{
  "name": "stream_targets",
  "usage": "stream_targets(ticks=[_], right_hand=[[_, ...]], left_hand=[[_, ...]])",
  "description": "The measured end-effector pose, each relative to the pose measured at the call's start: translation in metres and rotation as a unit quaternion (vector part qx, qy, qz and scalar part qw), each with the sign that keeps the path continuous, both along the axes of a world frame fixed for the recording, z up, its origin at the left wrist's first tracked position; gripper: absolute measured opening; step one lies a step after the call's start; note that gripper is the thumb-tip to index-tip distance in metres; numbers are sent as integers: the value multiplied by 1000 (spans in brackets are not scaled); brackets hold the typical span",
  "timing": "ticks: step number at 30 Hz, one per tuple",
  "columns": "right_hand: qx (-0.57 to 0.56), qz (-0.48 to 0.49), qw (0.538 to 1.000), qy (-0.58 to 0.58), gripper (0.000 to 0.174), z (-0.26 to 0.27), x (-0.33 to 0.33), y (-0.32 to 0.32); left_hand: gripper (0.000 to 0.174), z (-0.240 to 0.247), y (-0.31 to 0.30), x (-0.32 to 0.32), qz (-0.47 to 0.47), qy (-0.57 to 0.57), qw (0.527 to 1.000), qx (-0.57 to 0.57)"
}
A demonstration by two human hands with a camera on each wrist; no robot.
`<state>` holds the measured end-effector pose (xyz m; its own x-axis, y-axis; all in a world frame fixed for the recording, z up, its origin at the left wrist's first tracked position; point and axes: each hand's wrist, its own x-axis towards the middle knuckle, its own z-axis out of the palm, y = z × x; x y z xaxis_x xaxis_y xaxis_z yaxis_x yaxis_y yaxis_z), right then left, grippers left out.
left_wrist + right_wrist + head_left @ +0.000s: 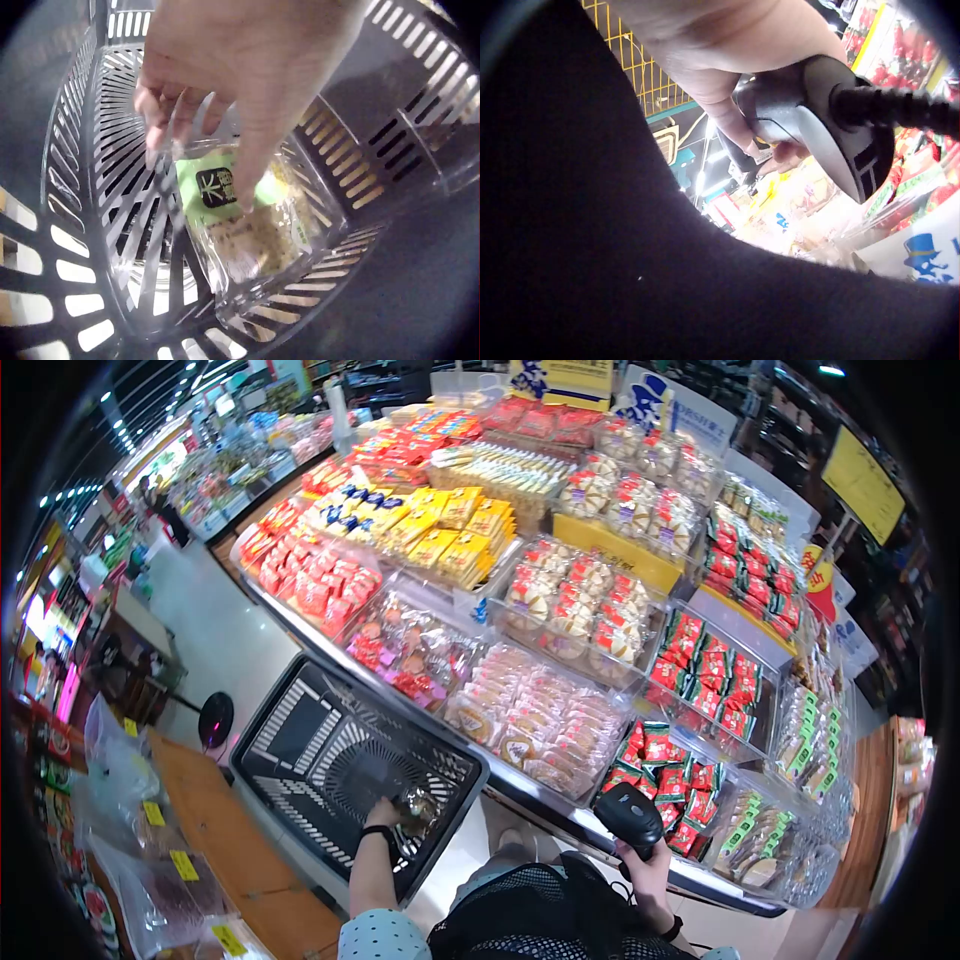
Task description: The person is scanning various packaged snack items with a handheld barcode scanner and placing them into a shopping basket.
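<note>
My left hand [247, 67] reaches down into a dark grey slotted shopping basket [262, 745]. Under it lies a clear plastic snack packet [262, 232] with a green label, in a corner of the basket. The thumb lies across the packet's front, while the loosely bent fingers [154, 124] show beyond its top edge. In the head view the packet [420, 808] is just right of that hand. My right hand [648, 875] grips a black handheld barcode scanner [630, 815] in front of the display. A coiled cable [900, 106] runs from the scanner's handle.
A tiered display holds wrapped snacks in clear bins, with red-and-green packets [685, 785] nearest the scanner and flat round biscuits [530, 705] left of them. Its metal front edge [560, 810] runs between basket and display. A wooden stand [235, 850] with bagged goods is at left.
</note>
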<state>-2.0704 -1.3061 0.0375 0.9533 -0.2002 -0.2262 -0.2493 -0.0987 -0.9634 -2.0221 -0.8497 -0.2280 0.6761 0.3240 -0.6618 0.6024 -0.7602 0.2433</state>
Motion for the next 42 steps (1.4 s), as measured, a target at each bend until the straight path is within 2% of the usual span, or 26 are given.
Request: stream_targets(ticks=[2, 3, 5, 6, 7, 8, 12, 14, 16, 17, 18, 19, 20, 21, 22, 23, 24, 25, 27, 30, 31, 33, 34, 37, 39, 42], right_hand=[[-25, -15, 999, -32, 24, -2, 6, 8], [-38, -16, 999, -19, 25, -17, 3, 6], [-56, 17, 998, 15, 26, -8, 10, 14], [-56, 22, 998, 1, 27, -14, 13, 16], [-55, 27, 998, -9, 28, -26, 14, 18], [-59, 32, 997, -34, 31, -41, 16, 19], [-77, 77, 994, -27, 37, -30, 24, 26], [-116, 107, 987, -40, 40, -13, 26, 33], [-132, 113, 984, -47, 41, -2, 30, 37], [-151, 125, 979, -55, 42, 0, 28, 37], [-131, 141, 981, -34, 40, -5, 28, 34], [-132, 137, 981, -30, 40, -8, 29, 32], [-56, 161, 985, -16, 39, -11, 30, 31], [20, 184, 983, -3, 38, -11, 30, 30], [109, 185, 976, 44, 39, -7, 29, 29], [110, 182, 976, 47, 39, -4, 29, 27], [150, 185, 971, 37, 41, -2, 29, 24], [190, 191, 962, 31, 42, 0, 27, 21], [266, 173, 946, 73, 42, 0, 22, 7], [281, 120, 951, 43, 31, 11, 11, -5], [317, 123, 940, 31, 30, 13, 11, -12], [321, 167, 932, 25, 28, 19, 9, -30], [346, 196, 917, 9, 37, 27, 10, -38], [274, 237, 930, 60, 42, 41, 8, -57], [260, 219, 939, 51, 42, 44, 5, -67], [182, 208, 955, 105, 47, 45, 1, -81]], left_hand=[[76, 13, -5, 5, -7, 16, 999, 27], [79, -1, 3, 2, 5, 8, 1000, 23], [94, 4, 2, 5, -18, 15, 999, 45], [92, 26, -6, 9, -46, 8, 998, 43], [81, -11, 9, 5, -53, -26, 998, 35], [69, -6, 9, 9, -83, 9, 996, 9], [63, 38, -7, 29, -113, 35, 991, 65], [54, 81, -12, 38, -138, 5, 978, 155], [41, 161, -29, 32, -159, -76, 955, 239], [36, 162, -21, 25, -103, -168, 949, 248], [32, 212, -35, 16, -79, -254, 942, 203], [27, 234, -40, 9, -47, -337, 918, 206], [25, 243, -41, 3, -28, -401, 889, 217], [25, 260, -49, -2, -33, -400, 890, 215], [25, 282, -64, -7, -30, -482, 844, 233], [26, 298, -79, -11, -27, -560, 790, 247], [26, 307, -94, -15, -55, -596, 765, 239], [28, 311, -108, -23, -82, -625, 740, 233], [19, 296, -136, -20, -132, -724, 647, 200], [19, 285, -170, -12, -298, -727, 577, 223], [19, 284, -181, -7, -302, -722, 582, 221], [22, 282, -200, 1, -397, -702, 545, 231], [22, 280, -206, 5, -401, -700, 546, 227], [24, 275, -229, 12, -395, -719, 539, 194], [24, 271, -245, 14, -367, -737, 539, 177], [24, 266, -271, 21, -365, -740, 537, 177]])
